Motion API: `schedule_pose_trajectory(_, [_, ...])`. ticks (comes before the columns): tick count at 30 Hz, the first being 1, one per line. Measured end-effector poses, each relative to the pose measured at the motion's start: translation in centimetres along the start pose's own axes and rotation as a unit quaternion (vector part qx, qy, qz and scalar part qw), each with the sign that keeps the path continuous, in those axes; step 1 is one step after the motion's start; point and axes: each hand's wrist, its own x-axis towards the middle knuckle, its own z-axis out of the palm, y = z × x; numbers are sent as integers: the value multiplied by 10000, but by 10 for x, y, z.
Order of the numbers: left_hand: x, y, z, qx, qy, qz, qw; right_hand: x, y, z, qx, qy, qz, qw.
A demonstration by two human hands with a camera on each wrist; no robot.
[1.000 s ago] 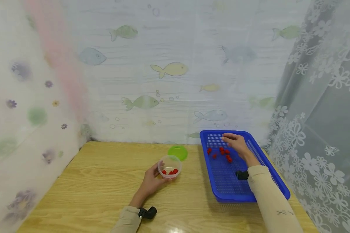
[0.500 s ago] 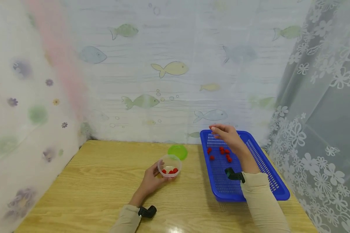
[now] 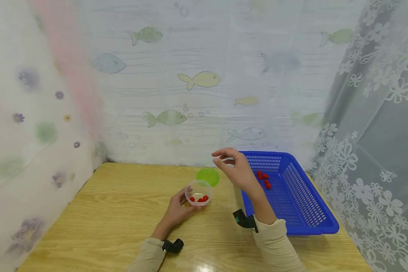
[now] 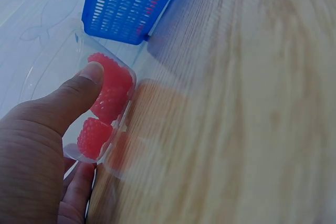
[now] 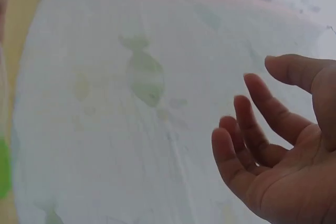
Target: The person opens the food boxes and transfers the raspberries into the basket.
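My left hand (image 3: 179,208) holds a small clear plastic container (image 3: 198,187), thumb on the near side and fingers behind it. Several red raspberries (image 4: 111,90) lie in the bottom of the container, seen through its wall in the left wrist view. My right hand (image 3: 236,170) is raised between the container and the blue basket (image 3: 292,230), overlapping the basket's left edge in the head view. Its fingers (image 5: 257,124) are loosely bent, with a gap between thumb and index finger and nothing in it.
More raspberries (image 3: 266,181) lie in the basket's far left part; the right arm hides some of the basket. Behind the container a green lid (image 3: 208,176) lies on the wooden table (image 3: 122,211). A fish-patterned curtain (image 3: 163,75) hangs along the table's back edge.
My right hand has moved left from over the basket toward the container. One raspberry in the basket shifted slightly left between the two earlier frames. My left hand and the container stay put.
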Motion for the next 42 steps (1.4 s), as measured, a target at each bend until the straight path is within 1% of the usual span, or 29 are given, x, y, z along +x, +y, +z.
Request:
schedule_pose_trajectory(1, [1,-5,0,30,4,35,10000,0,2,7,8,50,52,10000])
schedule_pose_trajectory(6, [2,-6,0,75,-1,109,9999,-4,19,38,287,283,317,9987])
schedule_pose_trajectory(8, [2,-5,0,78,-12,127,9999,-5,29,50,454,432,290,9976])
schedule_pose_trajectory(12, [3,-5,-1,142,-50,181,9997,-8,55,72,557,640,313,9959])
schedule_pose_trajectory(16, [3,-5,-1,198,-114,138,9996,-12,79,91,399,665,495,9958])
schedule_pose_trajectory(23, [4,-3,-1,290,-120,150,9994,-15,109,110,-143,788,745,9940])
schedule_pose_trajectory(26, [5,-3,0,318,-100,120,9994,-14,119,117,-319,711,914,9928])
schedule_pose_trajectory(30, [6,-1,1,257,-59,167,9995,-9,129,126,-504,526,932,9930])
schedule_pose_trajectory(31, [6,-1,1,221,-55,140,9996,-7,130,128,-550,490,938,9929])
schedule_pose_trajectory(33, [6,-2,0,214,-48,196,9996,-4,130,131,-667,396,963,9923])
schedule_pose_trajectory(36, [6,-3,-1,239,-43,174,9996,-1,127,133,-935,221,1093,9893])
schedule_pose_trajectory(39, [4,-4,-2,266,-42,213,9994,2,122,133,-1407,-49,1213,9826])
schedule_pose_trajectory(42, [4,-5,-1,227,-99,233,9994,6,119,133,-1994,-315,1400,9693])
